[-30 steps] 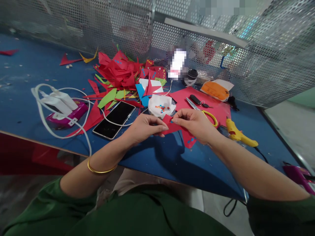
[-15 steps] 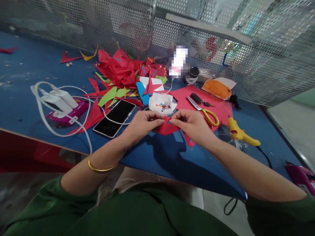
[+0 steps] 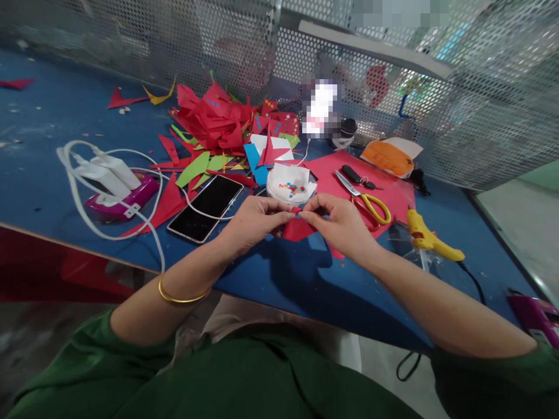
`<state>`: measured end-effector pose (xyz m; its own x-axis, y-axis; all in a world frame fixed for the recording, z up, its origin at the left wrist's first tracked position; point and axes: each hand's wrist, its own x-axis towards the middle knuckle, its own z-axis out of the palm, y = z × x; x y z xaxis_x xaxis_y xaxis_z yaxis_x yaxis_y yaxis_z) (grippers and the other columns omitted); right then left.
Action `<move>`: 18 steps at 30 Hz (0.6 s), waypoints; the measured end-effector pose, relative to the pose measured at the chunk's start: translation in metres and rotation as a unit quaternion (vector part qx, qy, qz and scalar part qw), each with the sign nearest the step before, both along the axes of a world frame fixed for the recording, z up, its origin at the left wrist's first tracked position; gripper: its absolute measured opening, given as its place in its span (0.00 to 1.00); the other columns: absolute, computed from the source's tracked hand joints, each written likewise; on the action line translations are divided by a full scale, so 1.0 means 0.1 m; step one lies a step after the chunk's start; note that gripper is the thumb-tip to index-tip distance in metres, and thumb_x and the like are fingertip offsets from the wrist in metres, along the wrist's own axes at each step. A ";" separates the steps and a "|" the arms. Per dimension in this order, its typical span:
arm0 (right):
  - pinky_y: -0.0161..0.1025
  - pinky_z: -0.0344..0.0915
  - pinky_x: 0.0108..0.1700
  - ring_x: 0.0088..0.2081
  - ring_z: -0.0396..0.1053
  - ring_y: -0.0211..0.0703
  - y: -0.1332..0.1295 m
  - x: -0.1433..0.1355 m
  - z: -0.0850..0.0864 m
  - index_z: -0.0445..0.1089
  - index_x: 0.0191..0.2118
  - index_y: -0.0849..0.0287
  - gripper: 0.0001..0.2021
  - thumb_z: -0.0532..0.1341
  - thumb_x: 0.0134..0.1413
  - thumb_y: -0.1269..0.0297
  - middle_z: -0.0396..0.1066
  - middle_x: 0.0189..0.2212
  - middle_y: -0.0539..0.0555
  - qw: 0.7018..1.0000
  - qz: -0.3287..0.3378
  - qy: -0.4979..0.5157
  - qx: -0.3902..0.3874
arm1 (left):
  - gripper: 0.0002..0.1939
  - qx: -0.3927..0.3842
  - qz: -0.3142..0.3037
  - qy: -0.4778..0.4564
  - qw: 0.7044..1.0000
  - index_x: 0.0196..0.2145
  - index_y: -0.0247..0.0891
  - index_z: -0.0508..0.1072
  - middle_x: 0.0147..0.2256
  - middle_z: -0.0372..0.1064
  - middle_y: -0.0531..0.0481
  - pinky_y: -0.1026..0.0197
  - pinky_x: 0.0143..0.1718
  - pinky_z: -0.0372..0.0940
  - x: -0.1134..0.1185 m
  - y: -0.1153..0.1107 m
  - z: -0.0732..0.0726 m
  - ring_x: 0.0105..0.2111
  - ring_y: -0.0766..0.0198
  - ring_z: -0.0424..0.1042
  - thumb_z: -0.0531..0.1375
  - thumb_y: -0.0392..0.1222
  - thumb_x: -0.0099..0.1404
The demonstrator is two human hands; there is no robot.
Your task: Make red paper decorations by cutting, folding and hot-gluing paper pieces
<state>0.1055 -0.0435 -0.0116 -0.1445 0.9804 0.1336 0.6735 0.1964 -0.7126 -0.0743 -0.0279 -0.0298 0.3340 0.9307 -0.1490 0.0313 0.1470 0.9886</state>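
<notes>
Both hands meet over the table's near side around a folded piece of red paper (image 3: 299, 230). My left hand (image 3: 257, 224) is closed, pinching the paper's left side between thumb and fingers. The closed fingertips of my right hand (image 3: 338, 224) press a tiny blue paper piece (image 3: 299, 214) at the paper's upper edge. Part of the red paper is hidden behind the fingers. Just beyond the hands sits a white paper-lined dish (image 3: 275, 189) holding several small orange and blue bits. Another red scrap (image 3: 336, 254) shows below my right hand.
Left of the hands lie a phone (image 3: 205, 208) and white chargers with looped cable (image 3: 114, 174). Scissors (image 3: 371, 203) and keys (image 3: 356, 174) rest on red sheet paper (image 3: 325, 169). A yellow glue gun (image 3: 432, 238) is at right. Red paper shapes (image 3: 213, 119) pile up behind.
My right fingertips have shifted slightly left along the red paper, closer to my left thumb, with the tiny blue piece. The view has moved a little; the surrounding things stay put.
</notes>
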 end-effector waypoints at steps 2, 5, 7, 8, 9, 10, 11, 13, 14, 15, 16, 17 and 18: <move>0.36 0.54 0.28 0.25 0.59 0.35 0.00 0.00 0.00 0.68 0.27 0.58 0.06 0.61 0.53 0.64 0.67 0.23 0.48 1.000 0.000 -0.007 0.002 | 0.06 0.002 -0.002 -0.001 1.000 0.30 0.33 0.80 0.22 0.71 0.53 0.67 0.25 0.65 0.00 0.00 0.01 0.20 0.72 0.66 0.66 0.39 0.57; 0.35 0.54 0.27 0.24 0.59 0.35 -0.01 -0.01 0.01 0.67 0.27 0.57 0.06 0.61 0.52 0.64 0.68 0.23 0.48 1.000 -0.004 -0.009 -0.001 | 0.05 0.006 -0.002 -0.006 1.000 0.30 0.33 0.80 0.22 0.71 0.54 0.68 0.25 0.65 0.01 -0.01 0.02 0.21 0.73 0.66 0.66 0.38 0.57; 0.36 0.53 0.27 0.24 0.58 0.35 -0.01 -0.02 0.02 0.67 0.26 0.57 0.06 0.61 0.52 0.65 0.68 0.22 0.47 1.000 -0.011 -0.010 -0.007 | 0.05 0.002 -0.006 -0.011 1.000 0.30 0.33 0.79 0.23 0.72 0.53 0.68 0.26 0.64 0.01 -0.01 0.02 0.21 0.72 0.66 0.66 0.38 0.57; 0.36 0.53 0.27 0.24 0.58 0.35 -0.01 -0.02 0.02 0.67 0.26 0.57 0.06 0.61 0.52 0.65 0.68 0.22 0.47 1.000 -0.013 -0.010 -0.010 | 0.06 -0.002 -0.009 -0.012 1.000 0.31 0.33 0.79 0.23 0.72 0.53 0.68 0.26 0.65 0.01 -0.01 0.02 0.22 0.72 0.67 0.67 0.38 0.56; 0.36 0.53 0.27 0.24 0.58 0.35 -0.01 -0.02 0.02 0.67 0.27 0.57 0.06 0.61 0.52 0.65 0.68 0.22 0.47 1.000 -0.015 -0.010 -0.012 | 0.06 -0.007 -0.011 -0.012 1.000 0.31 0.32 0.79 0.23 0.72 0.53 0.67 0.26 0.65 0.01 -0.01 0.02 0.22 0.71 0.68 0.67 0.38 0.56; 0.36 0.53 0.27 0.23 0.58 0.35 -0.01 -0.02 0.02 0.67 0.27 0.57 0.05 0.61 0.52 0.65 0.68 0.22 0.47 1.000 -0.015 -0.011 -0.012 | 0.07 -0.012 -0.013 -0.010 1.000 0.31 0.32 0.79 0.23 0.72 0.52 0.67 0.27 0.65 0.01 -0.01 0.02 0.23 0.71 0.68 0.67 0.38 0.55; 0.36 0.53 0.27 0.23 0.58 0.35 -0.01 -0.02 0.01 0.67 0.27 0.57 0.05 0.61 0.52 0.65 0.68 0.22 0.47 1.000 -0.015 -0.011 -0.013 | 0.07 -0.017 -0.014 -0.007 1.000 0.31 0.32 0.79 0.23 0.72 0.52 0.67 0.27 0.65 0.01 -0.01 0.03 0.23 0.70 0.68 0.68 0.38 0.55; 0.36 0.53 0.26 0.23 0.58 0.34 -0.02 -0.02 0.01 0.67 0.27 0.57 0.05 0.61 0.52 0.66 0.68 0.22 0.47 1.000 -0.013 -0.009 -0.012 | 0.07 -0.024 -0.011 0.003 1.000 0.31 0.31 0.79 0.22 0.72 0.52 0.66 0.27 0.65 0.01 -0.02 0.04 0.22 0.70 0.68 0.68 0.37 0.55; 0.36 0.52 0.26 0.22 0.58 0.34 -0.02 -0.01 0.01 0.67 0.27 0.57 0.05 0.61 0.51 0.66 0.68 0.22 0.47 1.000 -0.012 -0.008 -0.011 | 0.06 -0.025 -0.010 0.009 1.000 0.31 0.31 0.79 0.22 0.71 0.53 0.66 0.27 0.65 0.01 -0.02 0.05 0.22 0.70 0.68 0.67 0.37 0.55; 0.36 0.52 0.26 0.22 0.57 0.33 -0.02 -0.01 0.01 0.68 0.27 0.57 0.05 0.62 0.51 0.66 0.68 0.22 0.47 1.000 -0.013 -0.008 -0.011 | 0.06 -0.026 -0.008 0.014 1.000 0.31 0.31 0.79 0.21 0.71 0.53 0.66 0.27 0.65 0.01 -0.02 0.05 0.22 0.71 0.67 0.67 0.37 0.55; 0.35 0.52 0.25 0.22 0.57 0.33 -0.02 -0.02 0.00 0.68 0.26 0.57 0.05 0.62 0.51 0.66 0.68 0.22 0.46 1.000 -0.015 -0.009 -0.009 | 0.06 -0.026 -0.008 0.017 0.999 0.31 0.31 0.79 0.21 0.71 0.53 0.67 0.26 0.64 0.01 -0.02 0.06 0.21 0.71 0.67 0.67 0.37 0.54; 0.35 0.52 0.25 0.21 0.56 0.33 -0.02 -0.02 0.00 0.68 0.26 0.57 0.05 0.62 0.51 0.66 0.68 0.21 0.46 1.000 -0.018 -0.011 -0.008 | 0.06 -0.024 -0.008 0.018 1.000 0.31 0.31 0.79 0.21 0.71 0.53 0.67 0.26 0.63 0.01 -0.02 0.05 0.21 0.71 0.67 0.67 0.36 0.54; 0.35 0.52 0.25 0.21 0.56 0.33 -0.02 -0.02 0.00 0.68 0.26 0.58 0.06 0.63 0.51 0.65 0.68 0.21 0.46 1.000 -0.023 -0.014 -0.006 | 0.06 -0.021 -0.008 0.016 1.000 0.31 0.30 0.79 0.21 0.71 0.53 0.67 0.25 0.63 0.01 -0.02 0.05 0.21 0.71 0.67 0.67 0.37 0.54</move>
<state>0.1035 -0.0455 -0.0119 -0.1020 0.9877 0.1186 0.7010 0.1559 -0.6959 -0.0730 -0.0296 -0.0248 0.3436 0.9177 -0.1995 0.0658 0.1884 0.9799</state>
